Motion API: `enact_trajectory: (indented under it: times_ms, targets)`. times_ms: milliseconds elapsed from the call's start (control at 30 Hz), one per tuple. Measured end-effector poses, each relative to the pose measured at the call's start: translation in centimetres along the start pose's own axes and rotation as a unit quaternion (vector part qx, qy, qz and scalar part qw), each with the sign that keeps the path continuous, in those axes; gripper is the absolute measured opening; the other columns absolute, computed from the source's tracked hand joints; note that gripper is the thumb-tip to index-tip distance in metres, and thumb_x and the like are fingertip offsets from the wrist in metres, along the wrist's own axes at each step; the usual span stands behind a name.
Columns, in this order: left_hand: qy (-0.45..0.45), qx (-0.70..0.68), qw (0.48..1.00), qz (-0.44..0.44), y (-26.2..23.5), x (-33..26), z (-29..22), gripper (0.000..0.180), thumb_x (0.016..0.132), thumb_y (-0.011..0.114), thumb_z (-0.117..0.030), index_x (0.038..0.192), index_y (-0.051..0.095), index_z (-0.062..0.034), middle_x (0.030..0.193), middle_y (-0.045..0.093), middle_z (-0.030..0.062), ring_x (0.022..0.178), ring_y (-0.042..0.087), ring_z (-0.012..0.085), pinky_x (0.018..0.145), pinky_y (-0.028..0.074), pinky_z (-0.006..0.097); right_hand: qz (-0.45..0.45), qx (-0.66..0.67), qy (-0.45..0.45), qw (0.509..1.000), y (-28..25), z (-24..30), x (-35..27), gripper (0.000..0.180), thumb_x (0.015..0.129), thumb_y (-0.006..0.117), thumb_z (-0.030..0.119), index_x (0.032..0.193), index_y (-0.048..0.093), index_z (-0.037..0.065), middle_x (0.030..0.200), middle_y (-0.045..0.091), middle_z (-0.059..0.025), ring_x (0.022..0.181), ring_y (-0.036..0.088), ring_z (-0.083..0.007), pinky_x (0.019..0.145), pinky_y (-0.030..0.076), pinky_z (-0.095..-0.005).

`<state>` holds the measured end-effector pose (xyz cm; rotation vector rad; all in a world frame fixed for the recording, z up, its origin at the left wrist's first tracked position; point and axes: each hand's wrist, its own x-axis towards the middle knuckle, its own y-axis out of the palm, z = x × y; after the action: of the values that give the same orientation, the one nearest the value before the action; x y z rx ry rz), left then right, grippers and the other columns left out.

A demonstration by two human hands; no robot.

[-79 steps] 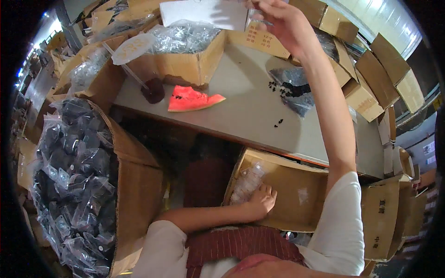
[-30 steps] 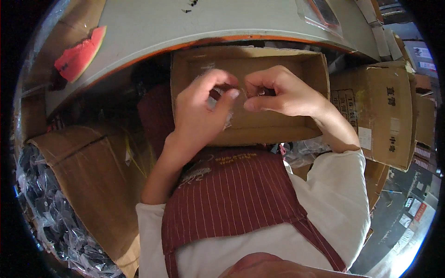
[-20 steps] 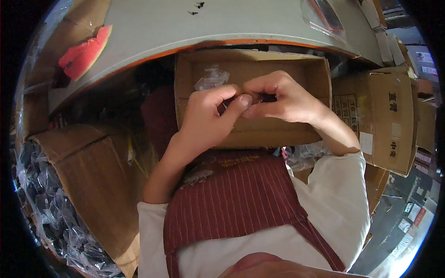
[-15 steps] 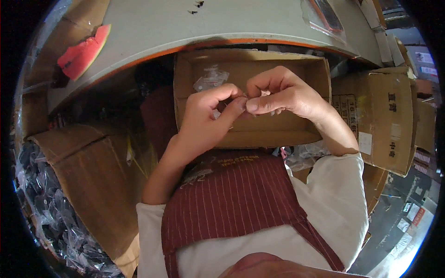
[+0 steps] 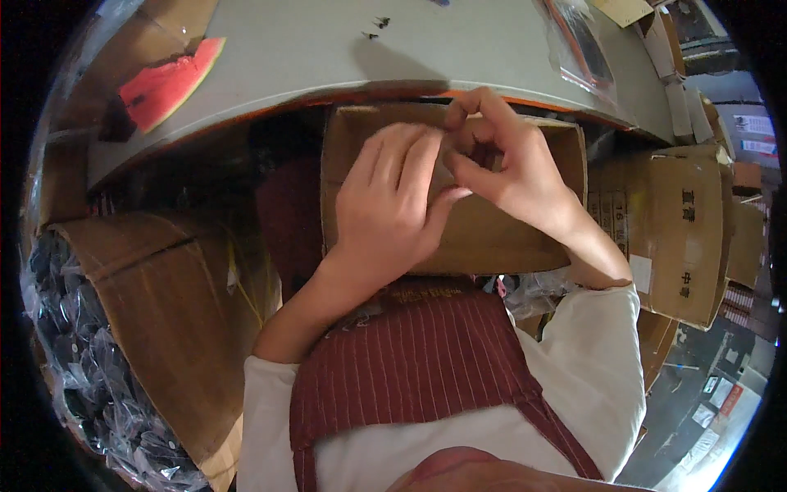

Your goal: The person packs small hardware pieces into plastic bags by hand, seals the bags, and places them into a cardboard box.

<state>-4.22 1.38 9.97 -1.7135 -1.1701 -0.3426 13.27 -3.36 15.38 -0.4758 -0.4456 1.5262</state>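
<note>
My left hand [image 5: 389,193] and my right hand [image 5: 516,168] are together above an open cardboard box [image 5: 500,246]. The left shows its back, its fingers side by side and bent downward, its thumb reaching toward the right hand. My right hand is curled, thumb and forefinger bent toward the left fingertips. A pale, see-through scrap [image 5: 441,174] shows in the gap between them; what it is I cannot make out. The left hand covers much of the box's left inside.
A grey table [image 5: 295,49] with an orange edge lies beyond the box, bearing a watermelon slice [image 5: 170,84], small dark pieces [image 5: 370,35] and a plastic-wrapped item [image 5: 584,49]. Packed bags [image 5: 90,361] fill a carton [image 5: 152,328] at left. Another carton [image 5: 680,238] stands right.
My hands have left their close fingertip pinch; the left has turned its back up with fingers straighter, and the right has risen and curled. The view has shifted slightly.
</note>
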Motion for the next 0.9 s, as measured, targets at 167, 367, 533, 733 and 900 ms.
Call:
enact_trajectory:
  times_ms: [167, 367, 533, 733, 900]
  targets:
    - [-0.020, -0.027, 0.999, -0.005, 0.1, -0.2, 1.6, 0.041, 0.073, 0.081, -0.017, 0.105, 0.062, -0.0008, 0.100, 0.065, 0.0137, 0.091, 0.065, 0.0327, 0.077, 0.054, 0.040, 0.011, -0.018, -0.022, 1.000, 0.1, -0.5, 1.5, 0.031, 0.087, 0.069, 0.003, 0.114, 0.053, 0.002, 0.074, 0.058, 0.0019, 0.069, 0.049, -0.0033, 0.059, 0.039, -0.0200]
    - [-0.093, -0.043, 0.995, -0.020, 0.6, -0.6, 4.2, 0.032, 0.078, 0.081, -0.025, 0.101, 0.064, -0.0082, 0.095, 0.066, 0.0097, 0.087, 0.065, 0.0311, 0.073, 0.053, 0.040, -0.064, -0.194, -0.181, 0.962, -2.6, -0.1, 10.5, 0.021, 0.090, 0.070, 0.010, 0.108, 0.064, 0.001, 0.085, 0.068, -0.0066, 0.078, 0.062, -0.0103, 0.071, 0.051, -0.0270]
    - [-0.160, -0.033, 0.986, 0.027, 1.3, -0.6, 4.4, 0.033, 0.077, 0.083, -0.027, 0.096, 0.065, -0.0064, 0.092, 0.068, 0.0106, 0.086, 0.066, 0.0311, 0.075, 0.053, 0.039, -0.144, -0.410, -0.249, 0.865, -3.1, -0.8, 22.4, 0.022, 0.090, 0.064, 0.016, 0.100, 0.067, -0.003, 0.102, 0.067, -0.0211, 0.092, 0.065, -0.0362, 0.085, 0.053, -0.0440]
    - [-0.200, -0.063, 0.977, 0.037, 1.5, -1.5, 5.4, 0.033, 0.078, 0.083, -0.029, 0.095, 0.066, -0.0059, 0.091, 0.069, 0.0101, 0.086, 0.066, 0.0308, 0.075, 0.053, 0.040, -0.154, -0.455, -0.210, 0.852, -1.5, -1.9, 25.6, 0.021, 0.084, 0.067, 0.019, 0.088, 0.069, -0.002, 0.095, 0.066, -0.0257, 0.092, 0.061, -0.0432, 0.086, 0.049, -0.0479]
    - [-0.198, -0.076, 0.977, -0.001, 1.2, -1.9, 6.3, 0.035, 0.077, 0.084, -0.028, 0.096, 0.066, -0.0045, 0.090, 0.069, 0.0109, 0.084, 0.067, 0.0312, 0.074, 0.053, 0.040, -0.046, -0.248, -0.242, 0.937, -3.3, -0.6, 20.7, 0.019, 0.091, 0.068, 0.010, 0.108, 0.067, 0.003, 0.093, 0.072, -0.0084, 0.081, 0.067, -0.0182, 0.075, 0.053, -0.0297]
